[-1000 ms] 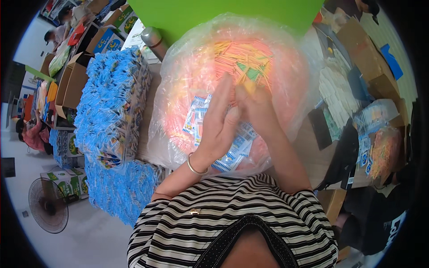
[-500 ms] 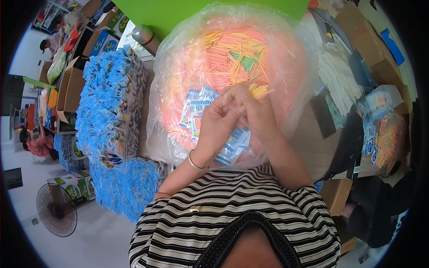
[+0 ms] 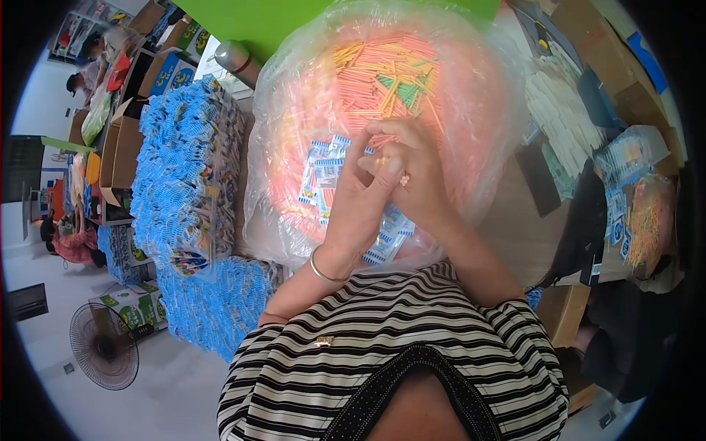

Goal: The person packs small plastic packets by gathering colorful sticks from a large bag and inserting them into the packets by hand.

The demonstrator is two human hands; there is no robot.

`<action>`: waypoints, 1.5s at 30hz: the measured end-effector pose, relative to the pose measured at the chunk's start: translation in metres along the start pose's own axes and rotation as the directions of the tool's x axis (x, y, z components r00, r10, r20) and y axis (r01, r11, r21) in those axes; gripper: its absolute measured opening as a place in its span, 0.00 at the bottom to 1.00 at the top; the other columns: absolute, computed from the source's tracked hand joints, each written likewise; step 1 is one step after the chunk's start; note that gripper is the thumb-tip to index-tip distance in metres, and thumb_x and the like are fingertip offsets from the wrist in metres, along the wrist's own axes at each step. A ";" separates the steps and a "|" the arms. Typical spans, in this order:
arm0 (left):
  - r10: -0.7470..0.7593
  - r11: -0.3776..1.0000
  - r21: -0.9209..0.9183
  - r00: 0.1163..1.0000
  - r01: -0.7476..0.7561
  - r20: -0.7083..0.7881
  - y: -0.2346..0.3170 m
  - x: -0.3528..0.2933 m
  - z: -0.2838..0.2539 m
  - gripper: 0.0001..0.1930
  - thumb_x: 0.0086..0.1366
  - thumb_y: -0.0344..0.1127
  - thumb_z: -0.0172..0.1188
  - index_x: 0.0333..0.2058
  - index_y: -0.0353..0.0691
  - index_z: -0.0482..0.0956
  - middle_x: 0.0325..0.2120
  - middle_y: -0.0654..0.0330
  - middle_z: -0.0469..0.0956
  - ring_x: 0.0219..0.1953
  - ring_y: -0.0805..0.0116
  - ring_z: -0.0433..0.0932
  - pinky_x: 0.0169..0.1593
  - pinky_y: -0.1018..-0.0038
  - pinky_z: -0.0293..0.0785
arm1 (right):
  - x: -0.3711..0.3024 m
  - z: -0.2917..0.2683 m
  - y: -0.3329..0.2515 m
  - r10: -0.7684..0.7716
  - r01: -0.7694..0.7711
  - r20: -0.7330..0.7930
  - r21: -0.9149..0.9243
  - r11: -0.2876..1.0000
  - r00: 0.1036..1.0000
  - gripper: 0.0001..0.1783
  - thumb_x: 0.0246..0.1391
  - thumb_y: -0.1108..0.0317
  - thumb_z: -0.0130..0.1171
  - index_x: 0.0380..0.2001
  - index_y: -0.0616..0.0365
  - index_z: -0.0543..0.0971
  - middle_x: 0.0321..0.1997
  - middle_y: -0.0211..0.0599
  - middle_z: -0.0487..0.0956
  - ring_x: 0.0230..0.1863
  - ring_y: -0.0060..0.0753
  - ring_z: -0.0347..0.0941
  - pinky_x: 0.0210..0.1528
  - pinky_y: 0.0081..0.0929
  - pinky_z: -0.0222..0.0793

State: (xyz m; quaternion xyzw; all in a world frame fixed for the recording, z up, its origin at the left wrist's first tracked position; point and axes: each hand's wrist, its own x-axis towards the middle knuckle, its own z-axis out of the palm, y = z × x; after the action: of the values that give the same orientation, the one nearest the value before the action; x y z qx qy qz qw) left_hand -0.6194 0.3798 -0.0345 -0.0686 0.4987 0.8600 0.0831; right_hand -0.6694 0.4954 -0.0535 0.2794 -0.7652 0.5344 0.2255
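Observation:
My left hand (image 3: 360,202) and my right hand (image 3: 418,173) meet above a large clear plastic bag (image 3: 276,99) with its mouth spread wide. Between them is a small bundle of thin sticks (image 3: 404,179). Only its pale yellow and pink ends show; fingers hide the rest. Both hands are closed round this bundle. Inside the bag lies a heap of thin pink, yellow and green sticks (image 3: 368,81). Small blue-and-white packets (image 3: 323,173) rest on the heap left of my left hand. More packets (image 3: 386,239) lie below my hands, partly covered by my wrists.
Tall stacks of blue packets (image 3: 176,176) stand left of the bag, beside a metal flask (image 3: 237,62). On the right are a black strap (image 3: 577,228), white strips (image 3: 562,117) and a bag of coloured sticks (image 3: 647,220). A fan (image 3: 105,345) stands lower left. Other people are in the background.
My hands have drawn together, and the right hand has turned. The bundle's yellow ends, which stuck out beyond my right hand, now sit between both hands. The view has shifted slightly.

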 end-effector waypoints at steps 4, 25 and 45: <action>0.180 0.856 0.497 0.983 -0.142 -0.029 -0.003 -0.012 -0.012 0.35 0.60 0.38 0.69 0.61 0.36 0.63 0.42 0.59 0.75 0.46 0.65 0.74 0.50 0.68 0.70 | -0.003 -0.020 -0.007 0.290 -0.282 -0.004 0.214 0.935 0.957 0.06 0.57 0.69 0.62 0.31 0.61 0.80 0.41 0.37 0.81 0.41 0.32 0.75 0.47 0.30 0.68; 0.451 0.030 0.909 0.817 -0.416 0.359 0.001 -0.016 -0.035 0.10 0.58 0.32 0.67 0.40 0.42 0.84 0.31 0.61 0.81 0.34 0.63 0.76 0.41 0.67 0.68 | -0.028 -0.060 -0.010 0.578 -0.612 0.304 0.020 0.791 0.757 0.10 0.57 0.70 0.64 0.40 0.64 0.81 0.33 0.35 0.81 0.34 0.17 0.72 0.36 0.23 0.69; 0.174 0.891 0.413 0.982 -0.190 0.076 -0.013 -0.014 -0.036 0.06 0.57 0.21 0.69 0.27 0.34 0.79 0.28 0.64 0.82 0.30 0.82 0.76 0.33 0.82 0.73 | 0.006 -0.034 -0.036 0.630 -0.616 0.315 0.711 0.338 0.710 0.23 0.69 0.58 0.46 0.42 0.70 0.81 0.41 0.42 0.82 0.45 0.30 0.75 0.51 0.31 0.69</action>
State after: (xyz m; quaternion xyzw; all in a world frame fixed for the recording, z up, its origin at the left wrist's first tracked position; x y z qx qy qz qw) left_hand -0.6016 0.3539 -0.0603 0.0139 0.6738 0.7384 0.0243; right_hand -0.6482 0.5163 -0.0141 0.0300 -0.5000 0.8552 -0.1335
